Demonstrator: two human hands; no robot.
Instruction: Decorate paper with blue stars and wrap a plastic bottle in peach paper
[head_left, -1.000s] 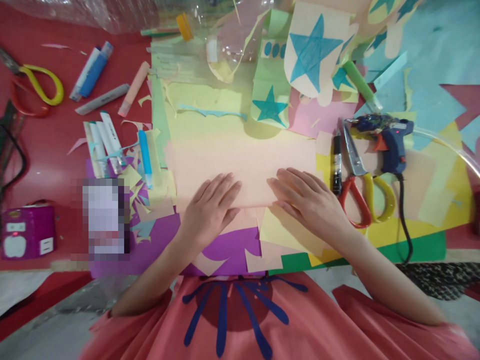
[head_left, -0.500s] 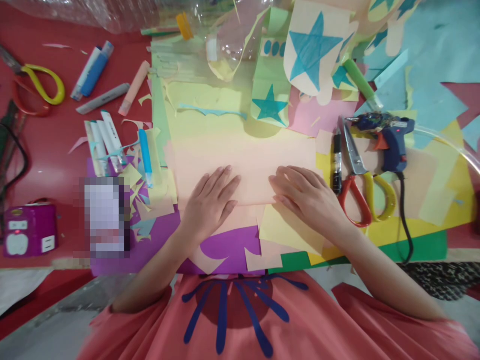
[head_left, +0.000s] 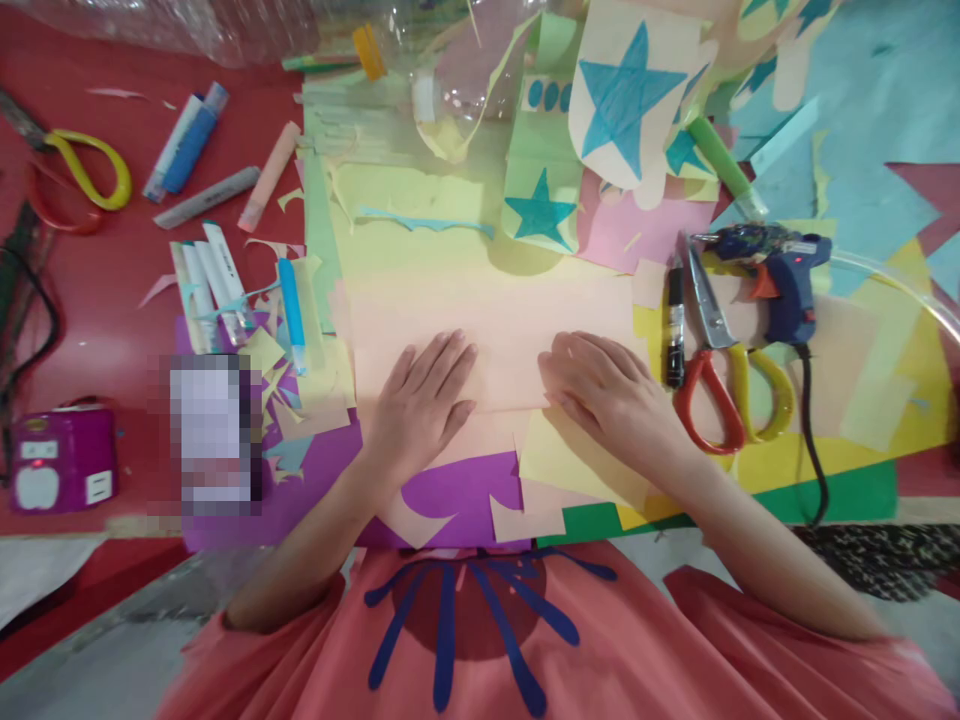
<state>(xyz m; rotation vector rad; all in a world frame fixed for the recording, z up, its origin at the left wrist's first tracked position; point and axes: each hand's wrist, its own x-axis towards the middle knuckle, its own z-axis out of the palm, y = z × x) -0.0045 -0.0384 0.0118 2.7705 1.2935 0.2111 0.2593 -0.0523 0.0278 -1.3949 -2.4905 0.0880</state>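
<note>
The left hand and right hand rested on a pale-peach rectangular paper sheet. Both grips lay unclenched, the right perhaps slightly curled.

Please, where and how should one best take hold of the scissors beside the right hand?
Probably by the red and yellow handles, with the right hand coming from the person's side: both loops lie toward the person, while the blades point away, beside the black marker and the glue gun.

L hand, R hand on pink ppr
</note>
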